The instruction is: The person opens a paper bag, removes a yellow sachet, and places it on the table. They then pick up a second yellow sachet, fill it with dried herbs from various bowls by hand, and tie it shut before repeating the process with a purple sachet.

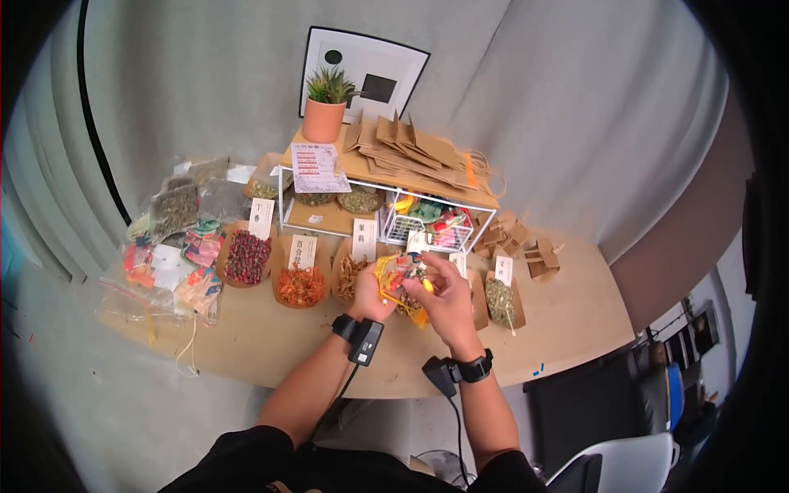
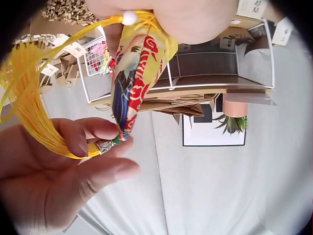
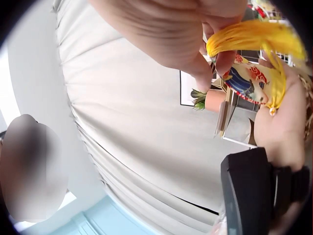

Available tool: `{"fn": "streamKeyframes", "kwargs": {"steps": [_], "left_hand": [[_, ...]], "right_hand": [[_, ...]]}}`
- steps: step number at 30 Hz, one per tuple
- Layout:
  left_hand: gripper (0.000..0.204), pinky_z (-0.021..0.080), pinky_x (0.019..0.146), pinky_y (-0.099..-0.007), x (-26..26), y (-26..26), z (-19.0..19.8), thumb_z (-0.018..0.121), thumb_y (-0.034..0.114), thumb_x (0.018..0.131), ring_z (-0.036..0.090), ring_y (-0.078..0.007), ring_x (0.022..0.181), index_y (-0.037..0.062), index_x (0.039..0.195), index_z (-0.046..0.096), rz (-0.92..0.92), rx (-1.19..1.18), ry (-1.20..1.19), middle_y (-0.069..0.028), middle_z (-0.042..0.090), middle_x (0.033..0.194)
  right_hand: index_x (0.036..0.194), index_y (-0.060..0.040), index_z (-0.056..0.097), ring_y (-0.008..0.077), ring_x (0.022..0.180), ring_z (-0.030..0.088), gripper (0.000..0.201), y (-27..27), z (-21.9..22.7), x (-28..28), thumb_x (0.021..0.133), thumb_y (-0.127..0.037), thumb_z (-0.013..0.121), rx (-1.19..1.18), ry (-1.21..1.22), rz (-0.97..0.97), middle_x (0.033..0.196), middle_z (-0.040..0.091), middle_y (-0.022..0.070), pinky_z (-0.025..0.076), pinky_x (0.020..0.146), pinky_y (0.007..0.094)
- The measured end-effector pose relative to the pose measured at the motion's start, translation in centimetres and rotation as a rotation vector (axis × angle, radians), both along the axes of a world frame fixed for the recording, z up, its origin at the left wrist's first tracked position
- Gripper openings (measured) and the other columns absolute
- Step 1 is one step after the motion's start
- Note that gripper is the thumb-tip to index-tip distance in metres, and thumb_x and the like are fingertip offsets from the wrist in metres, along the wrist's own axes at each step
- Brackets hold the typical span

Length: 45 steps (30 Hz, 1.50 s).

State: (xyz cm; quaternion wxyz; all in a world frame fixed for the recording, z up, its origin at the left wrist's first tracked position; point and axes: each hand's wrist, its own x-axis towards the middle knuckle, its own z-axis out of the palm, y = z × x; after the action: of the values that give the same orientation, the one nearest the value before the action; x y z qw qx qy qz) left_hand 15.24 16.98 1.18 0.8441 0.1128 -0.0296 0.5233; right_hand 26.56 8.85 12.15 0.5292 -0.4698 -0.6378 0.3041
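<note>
A small patterned fabric pouch (image 2: 134,78) in red, blue and yellow hangs between both hands, with a yellow tassel (image 3: 257,36) and a yellow cord with a white bead (image 2: 129,18). My left hand (image 1: 374,297) grips the pouch at its yellow gathered end. My right hand (image 1: 450,308) has its fingertips at the other end, where a green bead and a metal-coloured bead join the tassel; in the left wrist view its thumb and fingers pinch there. Both hands are raised over the front row of trays.
Paper trays of dried flowers (image 1: 301,284) and herbs (image 1: 500,301) with labels stand along the table (image 1: 567,320). Behind is a white-framed shelf (image 1: 329,223) with paper bags (image 1: 411,152) and a potted plant (image 1: 323,121) on top. Bagged herbs and fabric pouches (image 1: 201,244) lie at left.
</note>
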Motion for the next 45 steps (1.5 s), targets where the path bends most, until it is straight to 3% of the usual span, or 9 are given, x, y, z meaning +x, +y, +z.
{"fn": "streamKeyframes", "kwargs": {"steps": [2,6,10,16,19,26,35,38,45], "left_hand": [[0.038,0.052,0.094,-0.0375,-0.1,0.5,0.7,0.034,0.022,0.100,0.065,-0.0250,0.106,-0.0020,0.121,0.056,-0.097,0.081,-0.259,-0.0140,0.066,0.115],[0.031,0.052,0.094,-0.0340,0.7,-0.3,2.0,0.040,0.016,0.100,0.064,-0.0225,0.102,-0.0037,0.117,0.056,0.101,-0.158,0.002,-0.0130,0.065,0.109],[0.029,0.053,0.093,-0.0335,1.2,0.6,1.0,0.041,0.014,0.100,0.065,-0.0222,0.101,-0.0050,0.115,0.057,0.052,-0.166,-0.062,-0.0136,0.065,0.109],[0.029,0.056,0.084,-0.0314,2.1,0.9,2.1,0.041,0.013,0.099,0.066,-0.0213,0.096,-0.0058,0.114,0.058,0.035,-0.205,-0.070,-0.0140,0.066,0.107],[0.029,0.056,0.083,-0.0315,2.7,1.0,1.3,0.041,0.012,0.098,0.066,-0.0213,0.096,-0.0056,0.114,0.058,0.038,-0.157,-0.095,-0.0140,0.066,0.108],[0.029,0.053,0.093,-0.0339,3.3,-0.1,1.4,0.041,0.013,0.099,0.065,-0.0229,0.100,-0.0054,0.114,0.058,0.015,-0.162,-0.068,-0.0142,0.066,0.110],[0.030,0.052,0.097,-0.0376,3.3,-0.9,1.8,0.042,0.014,0.101,0.063,-0.0241,0.106,-0.0046,0.119,0.056,-0.016,-0.230,-0.121,-0.0150,0.063,0.116],[0.029,0.051,0.097,-0.0377,3.1,-1.2,2.3,0.043,0.015,0.101,0.063,-0.0245,0.107,-0.0025,0.120,0.056,-0.007,-0.276,-0.110,-0.0151,0.063,0.117],[0.029,0.047,0.101,-0.0424,1.9,-1.3,1.6,0.043,0.020,0.102,0.060,-0.0276,0.112,0.0031,0.120,0.058,-0.007,-0.158,-0.073,-0.0135,0.062,0.119]], "right_hand": [[0.131,0.0022,0.055,0.0091,0.084,0.060,0.051,1.6,1.2,0.9,0.085,-0.008,0.075,-0.012,-0.305,0.052,0.116,0.062,0.0096,0.051,0.071,0.0220],[0.120,0.0049,0.062,0.0172,0.086,0.065,0.046,2.6,3.0,0.4,0.082,-0.017,0.078,0.144,-0.394,-0.095,0.122,0.059,0.0174,0.053,0.074,0.0301],[0.116,0.0046,0.065,0.0167,0.078,0.066,0.042,3.1,3.5,0.8,0.084,-0.021,0.076,-0.045,-0.522,-0.040,0.097,0.071,0.0165,0.052,0.071,0.0286],[0.112,0.0044,0.067,0.0178,0.076,0.066,0.041,4.6,3.4,1.7,0.084,-0.023,0.077,0.012,-0.425,-0.122,0.092,0.072,0.0145,0.052,0.070,0.0297],[0.111,0.0035,0.068,0.0181,0.079,0.066,0.041,4.4,2.8,1.7,0.082,-0.023,0.078,0.355,-0.574,-0.048,0.096,0.072,0.0141,0.051,0.070,0.0295],[0.106,-0.0012,0.070,0.0175,0.080,0.065,0.031,3.0,3.8,3.1,0.082,-0.019,0.078,-0.016,-0.538,-0.089,0.095,0.071,0.0141,0.051,0.070,0.0291],[0.110,0.0004,0.068,0.0148,0.083,0.066,0.031,3.0,3.4,3.9,0.087,-0.019,0.074,0.114,-0.587,-0.083,0.094,0.071,0.0117,0.051,0.074,0.0282],[0.105,0.0015,0.069,0.0237,0.083,0.067,0.030,2.2,4.4,3.3,0.086,-0.021,0.074,-0.046,-0.541,-0.147,0.094,0.071,0.0166,0.052,0.075,0.0338],[0.130,0.0030,0.054,0.0234,0.100,0.064,0.051,2.4,0.7,6.0,0.087,-0.018,0.072,0.084,-0.560,-0.042,0.117,0.064,0.0182,0.049,0.089,0.0326]]}}
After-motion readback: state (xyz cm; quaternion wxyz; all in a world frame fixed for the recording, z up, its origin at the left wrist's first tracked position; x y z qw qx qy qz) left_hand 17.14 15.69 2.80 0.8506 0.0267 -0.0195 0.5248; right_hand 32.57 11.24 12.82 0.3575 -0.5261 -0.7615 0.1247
